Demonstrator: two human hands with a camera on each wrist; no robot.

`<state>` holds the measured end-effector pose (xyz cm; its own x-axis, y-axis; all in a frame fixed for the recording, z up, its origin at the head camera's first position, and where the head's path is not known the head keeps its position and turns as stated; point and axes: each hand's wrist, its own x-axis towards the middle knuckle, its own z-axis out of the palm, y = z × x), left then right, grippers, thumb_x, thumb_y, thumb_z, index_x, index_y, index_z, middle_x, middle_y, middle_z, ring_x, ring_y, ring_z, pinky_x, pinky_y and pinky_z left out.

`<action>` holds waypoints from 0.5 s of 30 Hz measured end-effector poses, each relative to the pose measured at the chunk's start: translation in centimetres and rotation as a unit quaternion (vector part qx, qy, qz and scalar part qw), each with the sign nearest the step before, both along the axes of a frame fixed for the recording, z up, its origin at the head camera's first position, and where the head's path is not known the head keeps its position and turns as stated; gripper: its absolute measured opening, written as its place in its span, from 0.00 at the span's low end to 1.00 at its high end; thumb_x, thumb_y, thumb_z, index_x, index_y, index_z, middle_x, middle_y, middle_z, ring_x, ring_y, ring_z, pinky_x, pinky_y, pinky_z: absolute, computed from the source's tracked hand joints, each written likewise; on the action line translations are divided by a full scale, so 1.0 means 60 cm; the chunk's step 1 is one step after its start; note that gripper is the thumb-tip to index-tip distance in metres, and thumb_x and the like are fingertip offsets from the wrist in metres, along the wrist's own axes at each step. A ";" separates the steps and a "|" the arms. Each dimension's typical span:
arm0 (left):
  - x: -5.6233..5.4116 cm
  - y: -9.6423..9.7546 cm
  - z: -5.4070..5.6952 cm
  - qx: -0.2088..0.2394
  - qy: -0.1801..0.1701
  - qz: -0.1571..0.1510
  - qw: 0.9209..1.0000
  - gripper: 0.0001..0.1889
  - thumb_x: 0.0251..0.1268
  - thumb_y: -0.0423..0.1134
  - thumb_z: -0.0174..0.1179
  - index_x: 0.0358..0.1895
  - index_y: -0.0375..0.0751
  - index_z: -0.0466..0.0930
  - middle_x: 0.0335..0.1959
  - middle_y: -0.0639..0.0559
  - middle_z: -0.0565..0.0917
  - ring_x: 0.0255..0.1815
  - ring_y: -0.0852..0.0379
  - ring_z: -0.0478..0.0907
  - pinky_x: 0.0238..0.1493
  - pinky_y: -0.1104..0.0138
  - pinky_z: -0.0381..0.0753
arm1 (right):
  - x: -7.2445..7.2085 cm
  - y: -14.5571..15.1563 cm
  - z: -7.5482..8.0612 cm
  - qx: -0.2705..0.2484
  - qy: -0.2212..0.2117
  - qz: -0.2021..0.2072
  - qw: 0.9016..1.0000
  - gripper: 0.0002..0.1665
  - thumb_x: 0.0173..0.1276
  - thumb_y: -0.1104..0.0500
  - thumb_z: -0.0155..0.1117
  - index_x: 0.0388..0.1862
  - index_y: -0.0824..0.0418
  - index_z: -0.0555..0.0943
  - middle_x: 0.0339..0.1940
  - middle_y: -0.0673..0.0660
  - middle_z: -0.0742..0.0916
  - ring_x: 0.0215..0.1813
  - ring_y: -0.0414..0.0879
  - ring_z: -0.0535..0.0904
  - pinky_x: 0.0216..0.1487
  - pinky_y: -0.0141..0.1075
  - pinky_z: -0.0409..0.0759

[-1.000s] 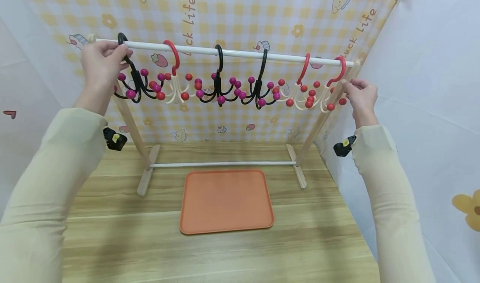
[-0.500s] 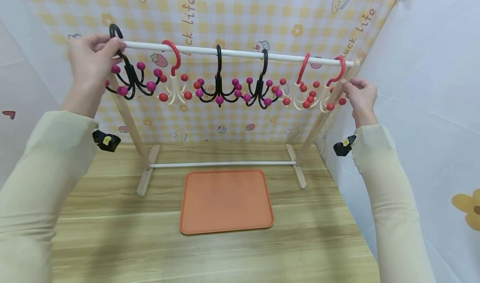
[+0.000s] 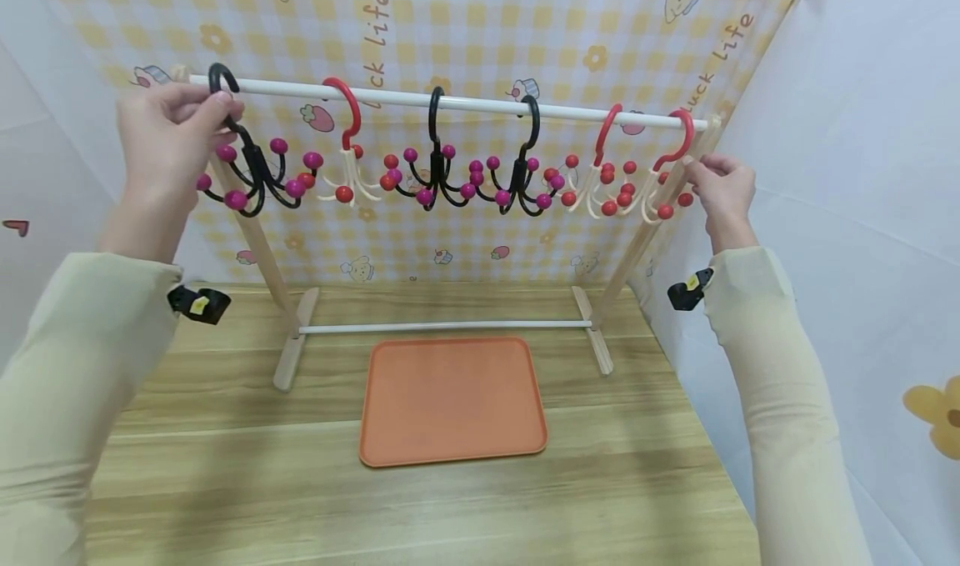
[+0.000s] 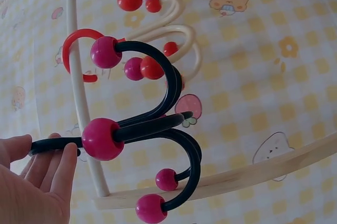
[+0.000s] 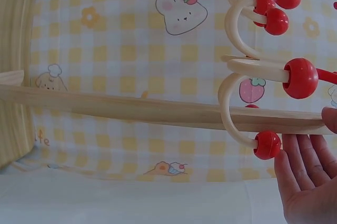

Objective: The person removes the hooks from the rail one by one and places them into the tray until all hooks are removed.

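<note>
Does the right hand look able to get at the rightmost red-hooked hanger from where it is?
Probably yes: the right hand grips the wooden post right beside the rightmost hanger, and nothing seems to block the way. It would likely have to let go of the post first.

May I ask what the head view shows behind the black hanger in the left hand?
The left wooden post and yellow-checked cloth show behind the black hanger. The parts of both covered by the hanger or the left hand cannot be seen.
</note>
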<state>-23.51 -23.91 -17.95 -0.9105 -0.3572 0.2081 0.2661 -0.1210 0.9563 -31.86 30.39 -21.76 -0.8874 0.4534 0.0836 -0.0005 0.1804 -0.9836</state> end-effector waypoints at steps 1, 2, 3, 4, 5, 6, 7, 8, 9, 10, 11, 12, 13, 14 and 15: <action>0.000 0.000 -0.005 0.003 0.001 -0.002 1.000 0.12 0.48 0.35 0.65 0.39 0.38 0.80 0.31 0.52 0.82 0.36 0.60 0.78 0.32 0.76 0.74 | 0.000 0.000 0.000 0.000 0.000 0.000 1.000 0.29 0.54 0.48 0.65 0.53 0.59 0.73 0.44 0.52 0.78 0.47 0.41 0.73 0.56 0.33 0.64; 0.001 0.000 -0.011 -0.001 -0.002 -0.001 1.000 0.13 0.48 0.36 0.65 0.39 0.38 0.80 0.31 0.52 0.82 0.36 0.60 0.78 0.32 0.76 0.74 | -0.001 0.000 -0.001 0.000 0.000 0.000 1.000 0.29 0.54 0.48 0.64 0.53 0.59 0.73 0.44 0.52 0.78 0.47 0.41 0.73 0.56 0.33 0.64; 0.001 -0.001 -0.017 -0.005 -0.005 0.000 1.000 0.13 0.48 0.36 0.65 0.40 0.38 0.80 0.31 0.53 0.82 0.35 0.61 0.79 0.32 0.76 0.74 | 0.000 0.000 -0.001 0.001 0.000 0.000 1.000 0.29 0.54 0.48 0.64 0.53 0.59 0.73 0.44 0.52 0.78 0.47 0.42 0.73 0.56 0.33 0.64; 0.001 0.000 -0.023 -0.014 -0.010 0.002 1.000 0.14 0.48 0.37 0.64 0.41 0.38 0.79 0.32 0.53 0.83 0.34 0.62 0.79 0.33 0.76 0.74 | 0.000 0.000 -0.001 0.003 0.000 -0.001 1.000 0.30 0.53 0.48 0.64 0.53 0.59 0.73 0.45 0.52 0.78 0.47 0.41 0.73 0.56 0.33 0.64; 0.001 0.000 -0.029 -0.026 -0.015 0.005 1.000 0.16 0.48 0.38 0.64 0.42 0.38 0.79 0.33 0.54 0.83 0.33 0.63 0.79 0.33 0.76 0.74 | 0.001 -0.001 -0.001 0.005 -0.002 -0.002 1.000 0.30 0.53 0.47 0.64 0.53 0.59 0.73 0.45 0.52 0.78 0.47 0.41 0.73 0.56 0.33 0.64; 0.001 0.000 -0.035 -0.034 -0.017 0.006 0.999 0.16 0.49 0.38 0.64 0.43 0.37 0.79 0.33 0.54 0.83 0.33 0.63 0.79 0.33 0.76 0.74 | 0.001 -0.001 -0.001 0.007 -0.003 -0.003 1.000 0.30 0.53 0.47 0.64 0.54 0.58 0.73 0.46 0.52 0.78 0.47 0.41 0.73 0.56 0.33 0.64; 0.000 0.001 -0.042 -0.046 -0.021 0.008 0.999 0.17 0.49 0.39 0.64 0.43 0.37 0.78 0.34 0.54 0.83 0.31 0.64 0.79 0.32 0.77 0.74 | 0.002 -0.001 -0.001 0.008 -0.004 -0.004 1.000 0.30 0.53 0.47 0.64 0.54 0.58 0.73 0.47 0.52 0.77 0.47 0.41 0.73 0.56 0.32 0.64; 0.000 0.002 -0.048 -0.062 -0.026 0.011 0.998 0.18 0.49 0.41 0.63 0.44 0.37 0.78 0.35 0.54 0.83 0.31 0.64 0.79 0.33 0.77 0.74 | 0.002 -0.001 0.000 0.009 -0.005 -0.005 1.000 0.30 0.53 0.47 0.64 0.54 0.58 0.73 0.47 0.52 0.77 0.47 0.41 0.73 0.56 0.32 0.64; 0.000 0.003 -0.054 -0.076 -0.029 0.012 0.997 0.18 0.49 0.41 0.63 0.44 0.37 0.77 0.36 0.54 0.83 0.30 0.64 0.79 0.33 0.77 0.74 | 0.002 -0.001 -0.001 0.009 -0.006 -0.006 1.000 0.30 0.53 0.47 0.64 0.54 0.58 0.73 0.47 0.52 0.77 0.47 0.41 0.73 0.56 0.32 0.63; 0.000 0.005 -0.060 -0.085 -0.031 0.012 0.996 0.18 0.50 0.42 0.63 0.44 0.37 0.77 0.37 0.55 0.83 0.30 0.65 0.79 0.33 0.77 0.74 | 0.002 -0.001 -0.001 0.010 -0.007 -0.006 1.000 0.30 0.53 0.46 0.64 0.54 0.57 0.73 0.48 0.52 0.77 0.48 0.41 0.73 0.56 0.32 0.63; 0.000 0.007 -0.066 -0.087 -0.029 0.011 0.996 0.17 0.50 0.41 0.62 0.43 0.37 0.77 0.36 0.55 0.83 0.30 0.65 0.79 0.33 0.77 0.74 | 0.002 -0.001 -0.001 0.009 -0.006 -0.006 1.000 0.30 0.53 0.46 0.64 0.54 0.57 0.73 0.47 0.52 0.77 0.48 0.41 0.73 0.56 0.32 0.63; 0.001 0.009 -0.072 -0.095 -0.032 0.010 0.995 0.17 0.51 0.42 0.62 0.43 0.37 0.77 0.36 0.55 0.83 0.30 0.65 0.79 0.34 0.77 0.74 | 0.001 0.000 -0.001 0.009 -0.005 -0.005 1.000 0.30 0.53 0.47 0.64 0.53 0.57 0.74 0.47 0.52 0.78 0.48 0.41 0.73 0.56 0.32 0.63; 0.002 0.012 -0.077 -0.105 -0.038 0.010 0.994 0.17 0.51 0.43 0.62 0.43 0.37 0.77 0.37 0.55 0.83 0.31 0.65 0.79 0.35 0.77 0.73 | 0.001 0.000 -0.002 0.009 -0.003 -0.005 1.000 0.29 0.53 0.47 0.64 0.53 0.58 0.74 0.46 0.52 0.78 0.47 0.41 0.73 0.56 0.32 0.63; 0.003 0.014 -0.083 -0.113 -0.039 0.009 0.993 0.16 0.51 0.43 0.61 0.42 0.38 0.77 0.37 0.55 0.82 0.31 0.65 0.79 0.35 0.77 0.73 | 0.001 0.000 -0.002 0.009 -0.002 -0.004 1.000 0.29 0.53 0.47 0.64 0.53 0.57 0.74 0.46 0.52 0.78 0.47 0.41 0.74 0.55 0.32 0.64; 0.004 0.016 -0.089 -0.118 -0.038 0.007 0.992 0.16 0.52 0.42 0.61 0.42 0.37 0.77 0.36 0.55 0.83 0.31 0.65 0.79 0.35 0.77 0.73 | 0.002 0.000 -0.002 0.009 -0.001 -0.004 1.000 0.29 0.53 0.47 0.65 0.52 0.57 0.74 0.46 0.52 0.78 0.46 0.41 0.74 0.55 0.32 0.64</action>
